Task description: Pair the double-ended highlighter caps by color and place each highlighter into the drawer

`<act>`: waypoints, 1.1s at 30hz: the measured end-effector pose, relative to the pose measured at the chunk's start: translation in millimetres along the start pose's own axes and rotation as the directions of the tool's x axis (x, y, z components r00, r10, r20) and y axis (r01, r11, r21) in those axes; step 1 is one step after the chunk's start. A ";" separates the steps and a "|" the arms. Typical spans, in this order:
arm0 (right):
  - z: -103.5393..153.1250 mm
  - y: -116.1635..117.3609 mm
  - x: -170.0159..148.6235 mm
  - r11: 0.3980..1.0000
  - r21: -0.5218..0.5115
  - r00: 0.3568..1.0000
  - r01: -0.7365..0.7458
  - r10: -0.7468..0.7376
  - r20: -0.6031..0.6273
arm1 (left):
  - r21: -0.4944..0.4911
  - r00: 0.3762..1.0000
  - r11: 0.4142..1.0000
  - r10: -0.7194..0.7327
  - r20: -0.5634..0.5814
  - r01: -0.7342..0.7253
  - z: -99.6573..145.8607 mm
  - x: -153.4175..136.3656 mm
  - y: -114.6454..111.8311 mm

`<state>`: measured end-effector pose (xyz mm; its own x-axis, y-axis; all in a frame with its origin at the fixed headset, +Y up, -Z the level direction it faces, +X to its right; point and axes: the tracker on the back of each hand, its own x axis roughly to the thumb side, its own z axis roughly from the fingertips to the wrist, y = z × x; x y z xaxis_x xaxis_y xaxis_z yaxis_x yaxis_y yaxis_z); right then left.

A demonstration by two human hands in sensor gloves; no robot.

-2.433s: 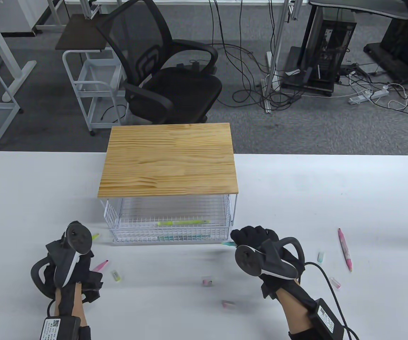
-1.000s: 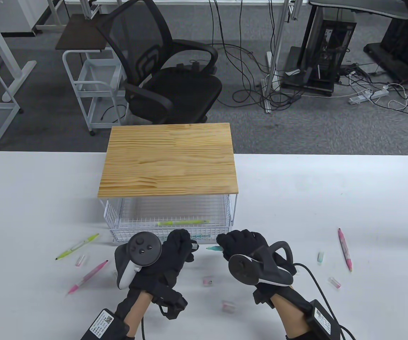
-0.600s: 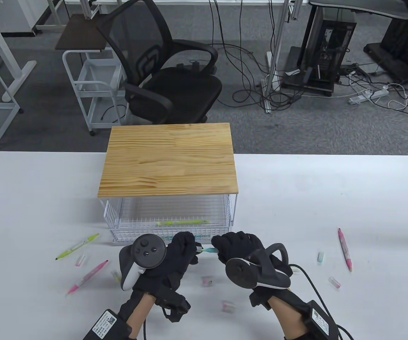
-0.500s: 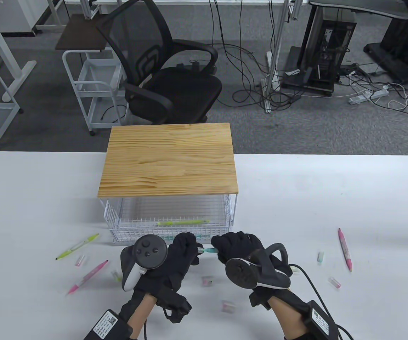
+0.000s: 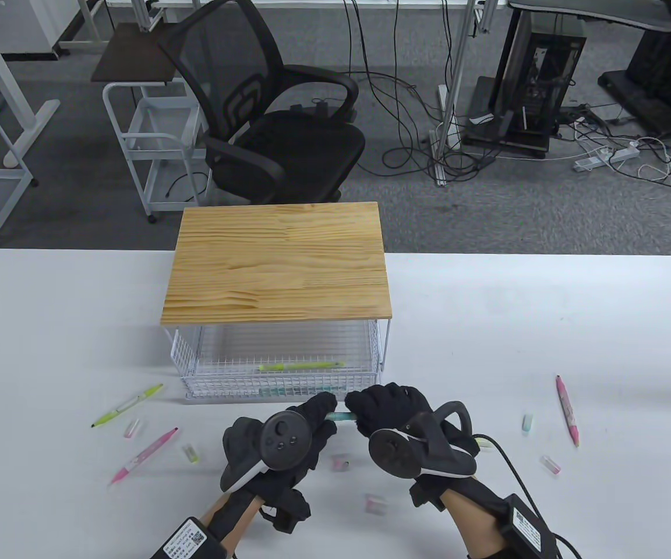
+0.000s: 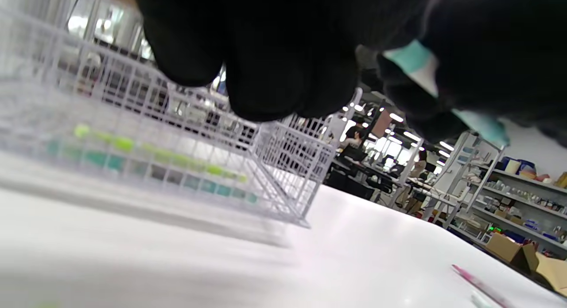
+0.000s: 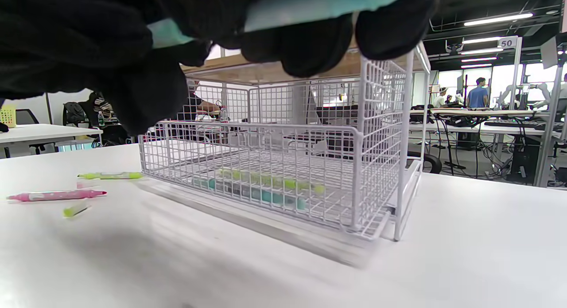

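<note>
A teal highlighter (image 5: 342,416) is held level just in front of the white wire drawer (image 5: 280,379). My right hand (image 5: 360,407) grips its barrel. My left hand (image 5: 325,407) pinches its left end, which is hidden under the fingertips. In the left wrist view the teal highlighter (image 6: 414,64) shows between dark fingers (image 6: 283,68); in the right wrist view the teal highlighter (image 7: 319,4) runs along the top. The pulled-out drawer holds a green highlighter (image 5: 300,365) and another teal one (image 5: 295,391).
A wooden board (image 5: 277,262) tops the drawer frame. Left of my hands lie a green highlighter (image 5: 127,405), a pink highlighter (image 5: 143,448) and loose caps (image 5: 190,453). Another pink highlighter (image 5: 567,409) and caps (image 5: 527,423) lie to the right; more caps (image 5: 341,464) sit near the front.
My left hand came over from the left side of the table and met the right hand. Its fingertips have closed over the teal highlighter's left end, and its wrist has rolled.
</note>
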<state>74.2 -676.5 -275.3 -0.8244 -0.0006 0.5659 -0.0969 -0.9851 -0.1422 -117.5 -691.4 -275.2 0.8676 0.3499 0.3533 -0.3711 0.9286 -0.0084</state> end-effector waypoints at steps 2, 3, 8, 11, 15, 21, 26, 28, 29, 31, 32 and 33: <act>0.4 0.1 0.5 1.000 -0.006 1.000 0.000 0.000 0.002 | 0.009 1.000 1.000 -0.019 0.018 0.019 -0.2 0.0 -0.3; 0.7 0.2 1.7 1.000 -0.010 1.000 -0.003 0.003 0.007 | 0.013 0.999 1.000 -0.017 0.029 0.016 0.0 -0.5 0.0; 1.8 1.2 11.3 0.997 -0.070 0.999 -0.045 0.047 0.023 | 0.042 0.997 0.999 -0.022 0.076 0.019 0.2 -6.2 5.1; 2.1 3.8 16.6 0.989 -0.114 0.995 -0.093 0.098 0.035 | 0.038 0.997 0.999 -0.031 0.075 0.028 0.1 -7.0 6.0; 3.7 5.9 18.4 0.981 -0.160 0.991 -0.114 0.124 0.053 | 0.033 0.996 0.999 -0.042 0.075 0.040 0.9 -5.1 6.2; 6.0 6.0 22.3 0.968 -0.218 0.987 -0.125 0.143 0.068 | 0.031 0.996 0.999 -0.043 0.077 0.041 1.9 -5.2 7.7; 4.7 7.4 23.0 0.970 -0.211 0.987 -0.123 0.141 0.071 | 0.019 0.995 0.998 -0.056 0.079 0.055 2.2 -6.5 9.5; 4.2 7.5 21.8 0.974 -0.197 0.989 -0.114 0.131 0.074 | -0.006 0.995 0.998 -0.057 0.078 0.057 1.1 -7.0 10.2; 4.1 7.5 21.1 0.976 -0.188 0.990 -0.107 0.122 0.074 | -0.009 0.995 0.998 -0.059 0.077 0.060 0.9 -7.1 10.6; 3.6 7.5 19.6 0.978 -0.183 0.991 -0.099 0.114 0.074 | -0.007 0.995 0.997 -0.070 0.073 0.071 1.1 -6.7 11.0; 3.3 7.8 18.7 0.980 -0.173 0.991 -0.093 0.107 0.074 | -0.009 0.994 0.997 -0.082 0.065 0.083 1.2 -6.0 10.7; 3.2 7.9 18.5 0.980 -0.174 0.992 -0.093 0.107 0.074 | -0.007 0.994 0.996 -0.091 0.062 0.092 1.4 -5.6 10.3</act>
<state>60.0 -684.9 -263.4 -0.7865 -0.1185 0.6061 -0.1154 -0.9359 -0.3327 -126.6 -684.1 -275.9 0.8757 0.2555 0.4097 -0.2876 0.9576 0.0177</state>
